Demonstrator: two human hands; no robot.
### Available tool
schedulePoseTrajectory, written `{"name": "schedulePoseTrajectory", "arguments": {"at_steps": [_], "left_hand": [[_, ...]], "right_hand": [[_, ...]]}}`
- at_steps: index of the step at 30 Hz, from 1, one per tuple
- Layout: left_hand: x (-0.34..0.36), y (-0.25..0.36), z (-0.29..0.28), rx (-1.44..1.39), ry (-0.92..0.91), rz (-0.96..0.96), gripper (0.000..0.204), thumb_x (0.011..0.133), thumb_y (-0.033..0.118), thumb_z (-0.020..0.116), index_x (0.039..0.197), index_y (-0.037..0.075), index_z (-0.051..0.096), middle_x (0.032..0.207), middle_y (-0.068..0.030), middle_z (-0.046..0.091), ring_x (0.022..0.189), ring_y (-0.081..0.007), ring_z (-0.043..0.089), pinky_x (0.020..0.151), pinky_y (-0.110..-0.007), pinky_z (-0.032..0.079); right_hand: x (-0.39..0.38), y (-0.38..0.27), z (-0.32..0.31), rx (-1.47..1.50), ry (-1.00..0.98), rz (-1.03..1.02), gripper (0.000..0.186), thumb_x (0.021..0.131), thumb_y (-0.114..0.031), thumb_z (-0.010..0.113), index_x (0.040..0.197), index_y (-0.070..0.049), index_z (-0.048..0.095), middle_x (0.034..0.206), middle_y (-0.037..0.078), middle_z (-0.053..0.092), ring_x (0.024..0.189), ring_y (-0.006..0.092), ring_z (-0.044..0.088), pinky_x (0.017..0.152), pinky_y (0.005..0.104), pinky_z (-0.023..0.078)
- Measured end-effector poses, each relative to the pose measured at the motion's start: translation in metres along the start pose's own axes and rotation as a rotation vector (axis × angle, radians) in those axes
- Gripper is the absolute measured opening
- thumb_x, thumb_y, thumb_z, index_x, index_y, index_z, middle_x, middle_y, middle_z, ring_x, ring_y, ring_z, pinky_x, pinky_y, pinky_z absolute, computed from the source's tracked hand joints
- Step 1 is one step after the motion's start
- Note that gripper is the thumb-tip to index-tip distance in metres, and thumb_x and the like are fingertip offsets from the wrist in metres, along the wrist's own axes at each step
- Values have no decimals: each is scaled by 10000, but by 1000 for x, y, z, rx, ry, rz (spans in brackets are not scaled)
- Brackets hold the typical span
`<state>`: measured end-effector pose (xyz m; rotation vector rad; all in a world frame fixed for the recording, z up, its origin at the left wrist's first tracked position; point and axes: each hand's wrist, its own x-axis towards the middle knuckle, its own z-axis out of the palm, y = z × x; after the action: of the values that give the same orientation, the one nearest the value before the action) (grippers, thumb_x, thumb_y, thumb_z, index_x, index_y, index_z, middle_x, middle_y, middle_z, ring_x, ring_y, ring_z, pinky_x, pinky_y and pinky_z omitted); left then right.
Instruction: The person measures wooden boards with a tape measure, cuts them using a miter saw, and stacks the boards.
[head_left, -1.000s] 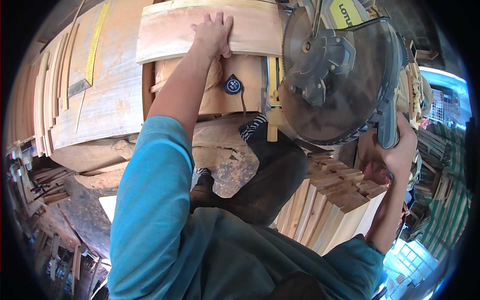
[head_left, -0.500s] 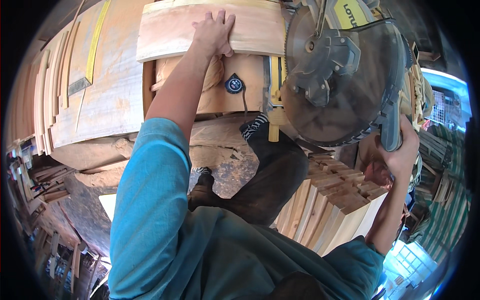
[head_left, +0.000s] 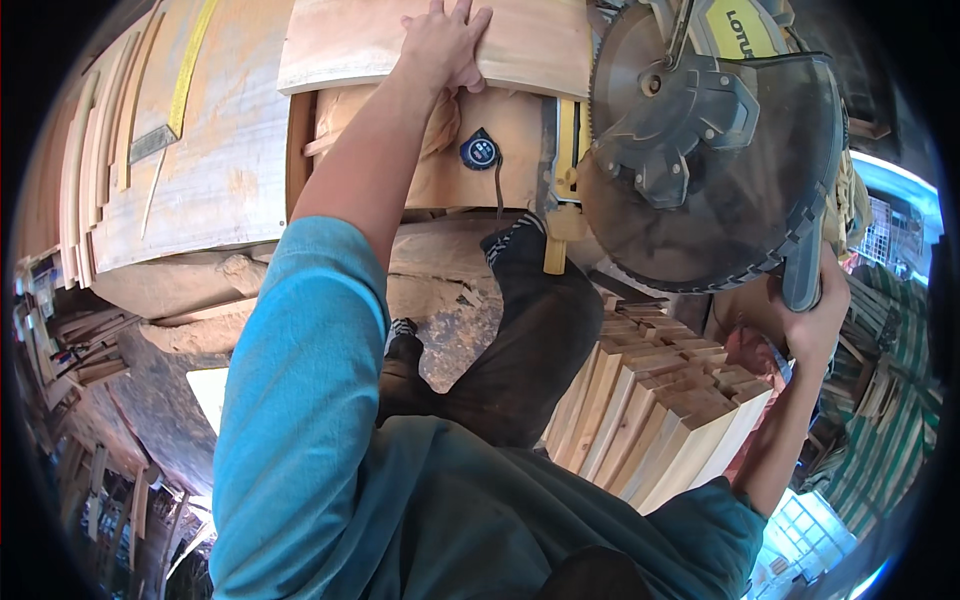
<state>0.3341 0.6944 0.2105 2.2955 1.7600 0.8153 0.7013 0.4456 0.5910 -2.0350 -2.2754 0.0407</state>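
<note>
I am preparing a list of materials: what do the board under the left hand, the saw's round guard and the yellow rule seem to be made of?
Board: wood, apparently unvarnished; pale matte face with streaky grain. Guard: probably smoky plastic, since it looks dusty and partly see-through. Yellow rule: perhaps painted metal, being straight and evenly coloured; plastic remains possible.

Matt wooden board (head_left: pixel 345 45) and cloudy plastic saw guard (head_left: pixel 735 215)

The right hand (head_left: pixel 815 312) grips the miter saw (head_left: pixel 715 150) by its handle (head_left: pixel 803 275). Left of the saw, the left hand (head_left: pixel 445 45) rests on a board (head_left: pixel 340 48), with a tape measure (head_left: pixel 479 150) nearby and a square (head_left: pixel 153 142) farther left; stacked timber (head_left: pixel 650 410) stands on the saw's near side.
</note>
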Motion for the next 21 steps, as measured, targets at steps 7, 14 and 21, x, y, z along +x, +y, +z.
{"name": "schedulePoseTrajectory", "arguments": {"at_steps": [7,14,21], "left_hand": [[0,12,-19,26,-7,15,643,959,333,599,1520,50,463,1535,-239,464,1395,-419,467,1169,-556,371],[0,16,-28,48,-20,26,720,897,338,662,1527,65,447,1536,-220,460,1389,-420,470,1160,-569,386],[-1,19,-34,77,-41,38,803,836,343,725,1535,80,430,1537,-202,456,1384,-421,474,1150,-582,400]], "right_hand": [[-2,8,1,63,2,20,487,664,-59,750,1141,-22,662,887,59,650,814,180,590,829,322,489],[-1,8,-1,0,-16,10,509,663,-77,770,1156,-24,654,866,78,642,777,203,577,811,327,488],[-2,3,1,16,29,0,503,659,-86,774,1142,-21,649,862,86,635,773,218,579,797,337,485]]}}
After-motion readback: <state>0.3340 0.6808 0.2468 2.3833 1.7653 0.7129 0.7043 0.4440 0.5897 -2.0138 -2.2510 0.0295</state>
